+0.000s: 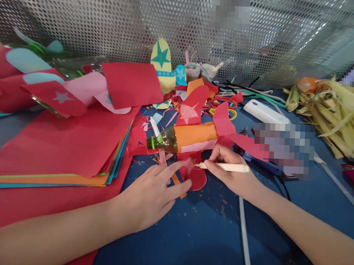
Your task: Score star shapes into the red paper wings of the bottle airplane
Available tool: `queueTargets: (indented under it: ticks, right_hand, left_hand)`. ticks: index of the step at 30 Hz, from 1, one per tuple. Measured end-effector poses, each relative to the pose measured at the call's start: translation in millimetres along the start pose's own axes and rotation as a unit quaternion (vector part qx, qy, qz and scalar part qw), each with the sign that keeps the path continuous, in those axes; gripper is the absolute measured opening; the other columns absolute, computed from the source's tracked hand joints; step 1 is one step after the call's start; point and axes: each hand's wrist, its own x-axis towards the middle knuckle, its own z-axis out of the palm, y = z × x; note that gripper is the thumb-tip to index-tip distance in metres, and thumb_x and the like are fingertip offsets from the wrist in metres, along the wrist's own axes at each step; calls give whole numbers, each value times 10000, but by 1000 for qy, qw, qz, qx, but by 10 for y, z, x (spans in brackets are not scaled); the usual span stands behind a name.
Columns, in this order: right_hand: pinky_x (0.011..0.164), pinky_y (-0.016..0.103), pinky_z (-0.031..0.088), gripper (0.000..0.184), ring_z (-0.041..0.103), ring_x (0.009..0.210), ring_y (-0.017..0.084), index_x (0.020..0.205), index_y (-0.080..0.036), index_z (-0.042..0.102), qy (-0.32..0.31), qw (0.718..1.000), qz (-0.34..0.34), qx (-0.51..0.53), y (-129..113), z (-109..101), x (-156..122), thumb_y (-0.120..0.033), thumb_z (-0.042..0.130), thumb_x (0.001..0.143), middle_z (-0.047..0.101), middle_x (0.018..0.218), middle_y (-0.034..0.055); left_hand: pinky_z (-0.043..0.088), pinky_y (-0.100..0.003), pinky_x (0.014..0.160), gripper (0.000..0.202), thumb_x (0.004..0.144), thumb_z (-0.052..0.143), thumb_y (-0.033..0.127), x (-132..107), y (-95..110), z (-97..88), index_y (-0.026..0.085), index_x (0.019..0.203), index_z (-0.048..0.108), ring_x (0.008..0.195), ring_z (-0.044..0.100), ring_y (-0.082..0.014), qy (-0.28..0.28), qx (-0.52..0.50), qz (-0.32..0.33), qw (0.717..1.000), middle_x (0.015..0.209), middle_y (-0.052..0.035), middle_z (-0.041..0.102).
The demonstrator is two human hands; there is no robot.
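A green plastic bottle lies on its side, wrapped in orange paper with a pink strip. Red paper wings stick out from it, and pink and red tail pieces sit at its right end. The far wing bears a pale star. On the near wing is a pinkish star. My left hand rests with fingers spread, its fingertips on the near wing. Between the fingers of my right hand is a white marker, its tip at the star's right edge.
Stacked coloured paper covers the left side. Paper scraps, scissors with yellow handles and a white glue gun-like object lie beyond the bottle. Dry corn husks are at right. A perforated metal panel stands behind.
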Motion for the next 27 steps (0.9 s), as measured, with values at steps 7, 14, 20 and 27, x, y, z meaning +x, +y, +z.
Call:
queueTargets:
  ticks: [7,14,20,27]
  right_hand:
    - [458,224,290,217,462,492,96,702,-224,418,0,1000,4,6,12,-9,-2,-297,580,827,471,590,-60]
    - [457,213,292,218,425,486,86,699,-220,418,-7,1000,-2,3,9,-11,2,-289,580,828,456,584,-64]
    - [441,209,278,219,383,457,75,701,-220,418,-19,1000,-6,11,14,-18,-9,-294,578,829,439,575,-69]
    - [443,209,287,219,392,454,77,705,-223,413,-13,1000,0,14,26,-16,-4,-297,580,825,427,574,-71]
  left_hand:
    - [490,-498,835,423,847,377,67,3,4,5,228,1205,536,1066,533,-305,5,-6,2,1000,1351,-173,396]
    - [485,-508,844,417,854,369,73,1,0,7,225,1206,532,1087,519,-312,6,-7,4,1000,1345,-174,393]
    - [479,-530,847,413,860,361,74,1,-7,7,221,1205,536,1081,520,-326,1,-10,3,1000,1340,-180,392]
    - [480,-530,844,417,855,367,74,3,-3,5,221,1205,537,1075,522,-325,5,-8,4,1000,1341,-180,393]
